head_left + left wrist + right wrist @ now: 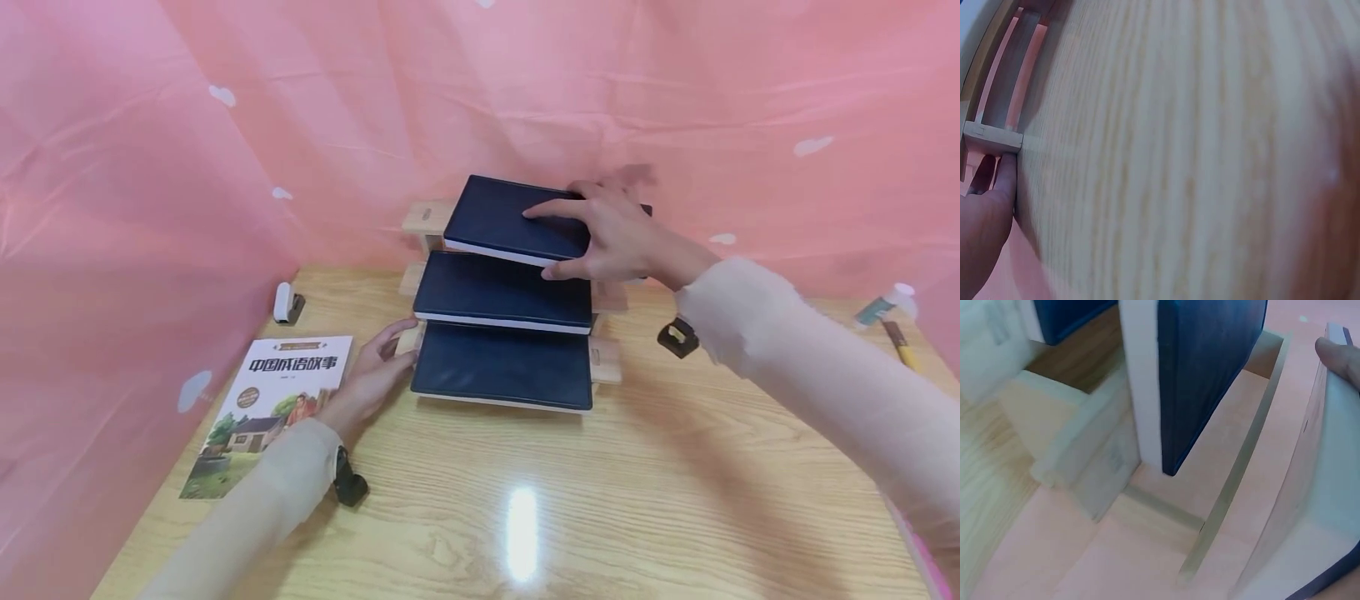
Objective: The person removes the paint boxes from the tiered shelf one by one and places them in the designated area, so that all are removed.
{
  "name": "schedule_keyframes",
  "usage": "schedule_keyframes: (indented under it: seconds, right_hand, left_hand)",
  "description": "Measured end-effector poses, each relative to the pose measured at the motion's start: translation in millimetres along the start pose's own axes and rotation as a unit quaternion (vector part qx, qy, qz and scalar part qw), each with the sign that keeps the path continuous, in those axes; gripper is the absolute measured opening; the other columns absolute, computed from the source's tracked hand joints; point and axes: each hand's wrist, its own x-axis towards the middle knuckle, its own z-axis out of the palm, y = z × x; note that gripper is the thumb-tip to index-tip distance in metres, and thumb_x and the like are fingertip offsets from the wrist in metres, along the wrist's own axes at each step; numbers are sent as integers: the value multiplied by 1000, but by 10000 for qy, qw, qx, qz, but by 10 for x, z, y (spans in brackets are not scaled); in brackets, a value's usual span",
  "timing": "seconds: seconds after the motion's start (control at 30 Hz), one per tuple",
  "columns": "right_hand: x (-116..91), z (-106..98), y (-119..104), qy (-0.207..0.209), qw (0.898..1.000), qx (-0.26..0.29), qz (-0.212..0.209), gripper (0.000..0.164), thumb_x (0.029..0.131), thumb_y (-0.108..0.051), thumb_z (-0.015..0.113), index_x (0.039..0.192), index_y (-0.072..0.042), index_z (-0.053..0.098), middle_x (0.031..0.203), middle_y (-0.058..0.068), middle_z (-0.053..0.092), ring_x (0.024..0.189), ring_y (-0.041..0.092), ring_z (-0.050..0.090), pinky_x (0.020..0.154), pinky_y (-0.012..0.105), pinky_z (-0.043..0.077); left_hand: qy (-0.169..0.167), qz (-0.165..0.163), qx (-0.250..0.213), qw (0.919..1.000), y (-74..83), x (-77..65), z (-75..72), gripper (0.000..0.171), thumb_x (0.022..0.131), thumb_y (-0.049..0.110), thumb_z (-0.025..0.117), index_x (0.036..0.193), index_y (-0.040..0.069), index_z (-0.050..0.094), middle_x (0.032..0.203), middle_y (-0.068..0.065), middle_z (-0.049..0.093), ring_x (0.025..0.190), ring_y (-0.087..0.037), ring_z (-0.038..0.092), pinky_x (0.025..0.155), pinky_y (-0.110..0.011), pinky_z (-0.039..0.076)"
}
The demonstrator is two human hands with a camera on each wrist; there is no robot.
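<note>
Three dark navy hardcover notebooks sit in steps on a light wooden tiered rack. Over the top notebook my right hand is spread, gripping it near its right end, with the thumb at the front edge and one finger along the cover. The right wrist view shows the thumb against this notebook's white page edge. Below it lie the middle notebook and the bottom notebook. My left hand holds the rack's lower left end, thumb at the wooden block.
A white picture-covered book lies at left on the wooden table, with a white and black stapler behind it. At far right are a small bottle and a yellow-and-dark tool. Pink curtains surround the table.
</note>
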Motion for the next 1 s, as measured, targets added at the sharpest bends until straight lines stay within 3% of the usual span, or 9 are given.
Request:
schedule_keyframes:
  seconds: [0.23, 0.4, 0.5, 0.7, 0.8, 1.0]
  right_hand:
    - [-311, -31, 42, 502, 9985, 74, -201, 68, 65, -54, 71, 126, -32, 51, 123, 18, 42, 107, 32, 39, 83, 52, 27]
    - [-534, -58, 64, 627, 9978, 195, -61, 68, 65, -50, 73, 127, -35, 49, 129, 16, 39, 113, 35, 36, 87, 56, 24]
    - [-672, -73, 81, 749, 9969, 236, -39, 69, 64, -46, 74, 127, -35, 49, 130, 17, 39, 112, 36, 35, 87, 56, 24]
    - [-945, -107, 160, 1005, 9946, 256, -48, 72, 60, -40, 78, 126, -33, 51, 126, 18, 42, 107, 36, 37, 81, 51, 25]
    - [-1062, -125, 227, 1076, 9936, 333, -6, 73, 58, -36, 80, 125, -31, 52, 125, 19, 42, 107, 37, 38, 81, 50, 24]
    - [-1289, -161, 356, 893, 9933, 425, 603, 78, 59, -37, 81, 130, -31, 47, 134, 17, 36, 114, 42, 33, 82, 54, 24]
  left_hand:
    - [202, -54, 195, 9996, 13, -24, -67, 48, 82, 7, 60, 125, 25, 52, 135, 5, 42, 126, -18, 35, 100, -37, 33]
    - [134, -79, -66, 9999, -7, -24, -108, 49, 83, 3, 57, 127, 24, 50, 129, -6, 48, 114, -20, 48, 85, -29, 47]
    - [113, -96, -178, 9997, -14, -34, -117, 49, 84, 2, 56, 127, 23, 49, 128, -9, 49, 111, -19, 50, 79, -23, 49]
    - [135, -202, -154, 9996, 14, -54, -125, 48, 84, 3, 57, 126, 24, 50, 133, -3, 44, 118, -19, 44, 82, -24, 48]
    - [112, -233, -221, 9994, 26, -51, -129, 48, 84, 3, 56, 127, 24, 49, 131, -6, 46, 114, -21, 49, 82, -26, 49]
    - [69, -214, -309, 9993, 36, -38, -149, 49, 85, 1, 54, 129, 21, 47, 131, -10, 47, 109, -18, 53, 81, -25, 49]
